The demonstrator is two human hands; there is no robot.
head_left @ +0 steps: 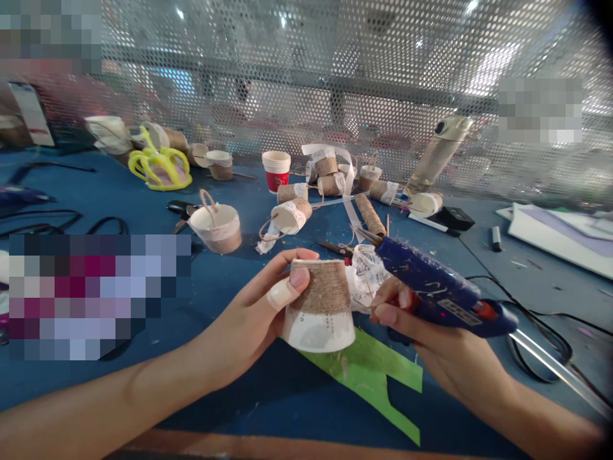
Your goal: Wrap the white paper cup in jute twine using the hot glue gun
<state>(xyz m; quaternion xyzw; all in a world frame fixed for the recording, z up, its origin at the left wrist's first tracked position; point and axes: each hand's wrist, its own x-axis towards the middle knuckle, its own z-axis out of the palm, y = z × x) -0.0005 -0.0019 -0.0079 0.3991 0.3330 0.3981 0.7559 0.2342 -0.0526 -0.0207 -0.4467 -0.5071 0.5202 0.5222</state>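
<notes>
While left hand (pixel 261 306) grips upturned cup (pixel 322 306) — twine covers narrow half, wide half bare; right hand (pixel 407 319) clasps glue gun (pixel 443 291).

Blue worktable (pixel 143 204), perforated metal screen (pixel 335 76), bright lights

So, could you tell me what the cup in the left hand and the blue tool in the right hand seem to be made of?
The cup looks like white paper, matte, with coarse brown twine wound round its upper part in visible ridged coils. The glue gun appears to be glossy blue moulded plastic, flecked with pale dried glue, with an orange trigger.
</notes>
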